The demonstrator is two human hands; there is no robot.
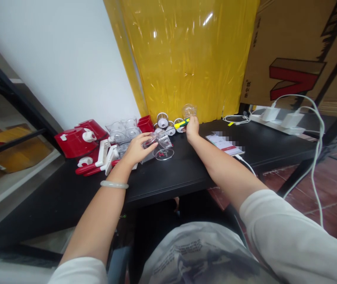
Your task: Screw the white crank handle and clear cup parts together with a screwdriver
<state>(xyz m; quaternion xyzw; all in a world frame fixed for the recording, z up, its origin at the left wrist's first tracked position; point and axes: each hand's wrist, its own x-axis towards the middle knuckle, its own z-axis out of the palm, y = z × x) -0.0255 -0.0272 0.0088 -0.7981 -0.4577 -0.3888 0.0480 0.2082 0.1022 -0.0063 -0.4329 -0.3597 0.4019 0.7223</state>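
My left hand (138, 149) is closed on a clear plastic part (164, 140), with the thumb along its near side. Below that part, a clear round disc (164, 154) lies on the black table (183, 169). In my right hand (192, 128) is a screwdriver with a yellow and green handle (182, 124), pointing left. A clear plastic cup (189, 109) shows just beyond the right hand; whether the fingers touch it, I cannot tell. Between the hands, toward the back, sit several metal-and-white cylinders (162, 120).
Red housings (76, 142) and white handle-like parts (102, 153) lie to the left. Clear cups (123, 128) and a red container (145, 124) stand behind the left hand. A phone (225, 143) on a cable lies right, near a power strip (277, 124). Yellow film hangs behind.
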